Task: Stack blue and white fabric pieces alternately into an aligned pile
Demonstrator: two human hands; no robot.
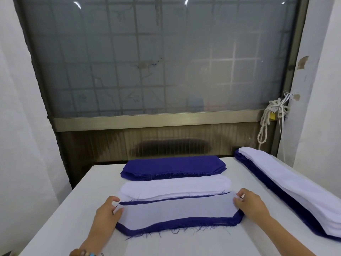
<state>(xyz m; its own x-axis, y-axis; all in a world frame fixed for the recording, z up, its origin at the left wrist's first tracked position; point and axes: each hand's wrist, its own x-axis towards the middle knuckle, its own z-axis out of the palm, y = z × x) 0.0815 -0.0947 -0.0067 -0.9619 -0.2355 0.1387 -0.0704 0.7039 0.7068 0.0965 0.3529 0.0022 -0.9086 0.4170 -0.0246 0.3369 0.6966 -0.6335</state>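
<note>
Left hand: thumb and fingers pinch the white piece at its left end. Right hand: curled fingers pinch its right end, atop the blue piece.

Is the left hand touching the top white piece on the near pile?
Touching. The head view shows the left hand pinching the top white piece at its left end, thumb on the fabric.

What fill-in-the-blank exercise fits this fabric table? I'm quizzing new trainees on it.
1. The left hand and right hand pinch the ends of the top piece, coloured ____.
2. Nearest the window lies the ____ pile, behind the white pile.
3. On the table, the long mixed pile lies along the ____ edge.
Missing: white; blue; right.
</note>
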